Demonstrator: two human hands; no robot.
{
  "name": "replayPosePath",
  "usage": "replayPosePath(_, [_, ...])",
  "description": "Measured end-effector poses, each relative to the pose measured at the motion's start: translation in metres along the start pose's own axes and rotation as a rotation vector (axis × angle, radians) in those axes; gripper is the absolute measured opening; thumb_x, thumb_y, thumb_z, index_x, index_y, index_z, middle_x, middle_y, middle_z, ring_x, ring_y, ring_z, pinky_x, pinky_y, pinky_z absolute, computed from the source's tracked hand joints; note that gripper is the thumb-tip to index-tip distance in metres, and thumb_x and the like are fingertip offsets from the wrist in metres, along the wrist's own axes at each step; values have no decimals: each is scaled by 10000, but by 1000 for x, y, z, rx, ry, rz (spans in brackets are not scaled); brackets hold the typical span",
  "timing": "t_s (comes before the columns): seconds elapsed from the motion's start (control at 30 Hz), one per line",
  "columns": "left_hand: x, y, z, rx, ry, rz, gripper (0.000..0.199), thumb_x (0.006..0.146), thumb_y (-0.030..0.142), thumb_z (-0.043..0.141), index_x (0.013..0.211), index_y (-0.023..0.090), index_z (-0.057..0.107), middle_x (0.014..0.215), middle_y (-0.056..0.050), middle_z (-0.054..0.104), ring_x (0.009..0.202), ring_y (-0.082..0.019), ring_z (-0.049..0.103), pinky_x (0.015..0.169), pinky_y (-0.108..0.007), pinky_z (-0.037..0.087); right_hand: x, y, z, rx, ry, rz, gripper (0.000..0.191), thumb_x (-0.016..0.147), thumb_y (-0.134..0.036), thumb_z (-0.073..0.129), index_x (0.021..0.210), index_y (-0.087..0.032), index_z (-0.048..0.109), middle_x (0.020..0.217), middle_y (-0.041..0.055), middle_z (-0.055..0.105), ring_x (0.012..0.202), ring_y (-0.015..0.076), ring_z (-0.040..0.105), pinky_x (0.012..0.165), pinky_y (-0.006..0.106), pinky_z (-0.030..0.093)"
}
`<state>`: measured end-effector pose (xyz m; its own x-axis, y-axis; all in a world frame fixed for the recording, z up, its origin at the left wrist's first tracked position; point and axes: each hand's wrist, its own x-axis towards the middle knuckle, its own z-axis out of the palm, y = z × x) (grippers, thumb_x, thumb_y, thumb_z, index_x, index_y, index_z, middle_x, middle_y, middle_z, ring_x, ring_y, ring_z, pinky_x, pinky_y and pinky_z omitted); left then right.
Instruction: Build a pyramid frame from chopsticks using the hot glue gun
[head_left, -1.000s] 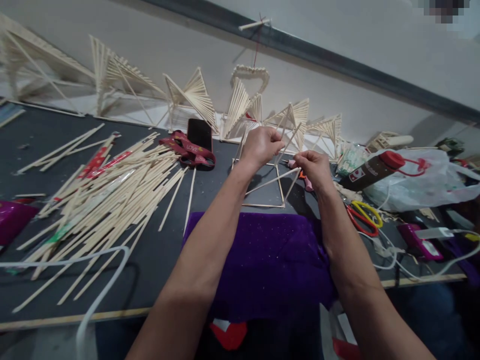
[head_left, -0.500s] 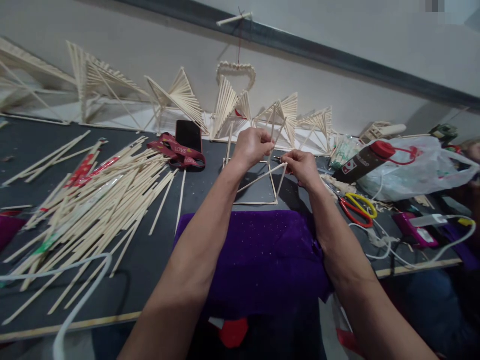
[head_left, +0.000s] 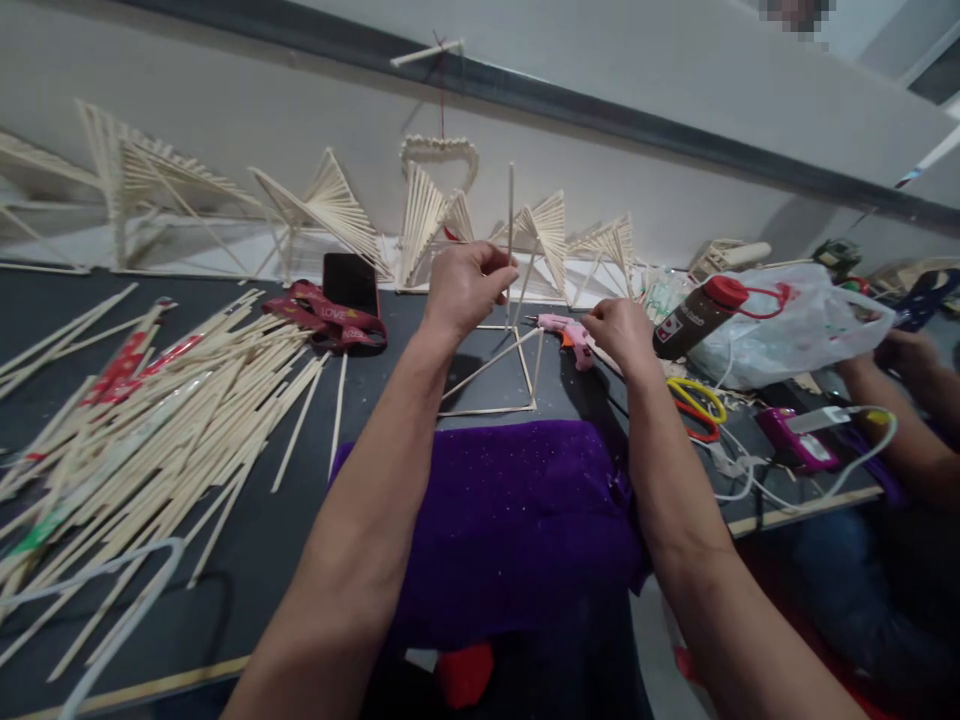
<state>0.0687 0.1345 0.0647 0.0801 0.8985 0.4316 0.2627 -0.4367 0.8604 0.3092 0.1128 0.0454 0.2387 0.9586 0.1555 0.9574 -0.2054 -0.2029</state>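
Note:
My left hand is closed in a pinch on a thin wooden stick, which stands nearly upright over a small frame of glued sticks. The frame has a base, a slanting stick and raised sticks meeting at a corner, and my left forearm hides its left part. My right hand has its fingers curled together just right of a pink glue gun. Whether its fingertips touch the gun or hold something small, I cannot make out. The gun's nozzle points left, towards the frame.
Loose wooden sticks are heaped at left, near a phone and red strap. Fan-shaped stick models line the wall. At right are a bottle, scissors, cables and another person's arm. Purple cloth lies in front.
The view has shifted, moving the scene left. My right hand has moved right, away from the frame's raised corner, uncovering the pink glue gun. My left hand still pinches a stick, now more upright.

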Motion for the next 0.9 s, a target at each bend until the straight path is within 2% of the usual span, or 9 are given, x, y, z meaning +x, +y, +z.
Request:
replayPosePath(0.13, [0, 7, -2, -55, 45, -2, 114, 799, 173, 690, 870, 148, 774, 790, -20, 755, 574, -129, 678, 445, -186, 447, 4, -4, 7, -167, -277, 83, 249, 872, -294, 624, 809, -212, 851, 893, 130, 832, 1051, 299, 780, 835, 329, 528])
replayPosePath(0.2, [0, 8, -1, -66, 54, 0, 100, 798, 162, 692, 860, 151, 770, 782, -16, 752, 564, -123, 676, 421, -174, 428, 6, -4, 14, -193, -314, 112, 200, 807, -259, 681, 859, -194, 863, 943, 142, 837, 1065, 310, 781, 821, 326, 530])
replayPosePath(0.3, [1, 6, 1, -70, 48, 2, 74, 799, 146, 696, 834, 153, 761, 760, -11, 744, 538, -109, 659, 416, -168, 432, 9, 0, 21, -191, -338, 126, 292, 738, -226, 723, 985, -165, 866, 1039, 153, 839, 1082, 314, 778, 785, 314, 522])
replayPosePath(0.4, [2, 4, 2, -83, 40, 2, 61, 799, 133, 698, 807, 153, 755, 709, -5, 723, 518, -109, 650, 405, -167, 428, 10, 2, 24, -154, -358, 113, 268, 757, -231, 698, 953, -162, 866, 1020, 141, 843, 1058, 303, 779, 765, 314, 507])
replayPosePath(0.53, [3, 0, 2, -107, 49, -6, 60, 789, 148, 721, 823, 158, 769, 658, -2, 701, 509, -121, 652, 389, -165, 419, 8, 1, 25, -123, -338, 104, 240, 762, -247, 696, 906, -158, 866, 947, 145, 839, 1043, 299, 776, 774, 312, 500])
replayPosePath(0.63, [4, -1, 0, -133, 70, 1, 84, 769, 151, 731, 839, 158, 776, 717, -13, 730, 508, -117, 651, 375, -163, 418, 9, 5, 26, -37, -309, 118, 251, 811, -331, 653, 739, -175, 835, 865, 142, 824, 994, 294, 769, 788, 321, 486])
replayPosePath(0.73, [4, 2, -1, -169, 79, -1, 80, 759, 141, 733, 831, 152, 767, 722, -17, 728, 501, -112, 651, 369, -157, 418, 11, 16, 26, 105, -240, 165, 290, 807, -363, 607, 623, -201, 763, 707, 100, 766, 863, 271, 740, 732, 327, 444])
replayPosePath(0.83, [2, 10, -3, -242, 113, -10, 42, 767, 142, 741, 809, 149, 745, 698, -16, 715, 514, -115, 666, 374, -152, 420, 9, 26, 24, 349, -95, 238, 138, 712, -307, 622, 636, -211, 687, 576, 35, 656, 685, 218, 657, 643, 313, 395])
replayPosePath(0.9, [2, 16, -4, -319, 163, -14, 42, 784, 148, 746, 825, 148, 741, 705, -18, 723, 551, -121, 691, 384, -147, 425, 6, 30, 20, 666, -2, 252, 78, 661, -287, 608, 629, -216, 617, 540, -2, 590, 593, 174, 583, 596, 295, 379])
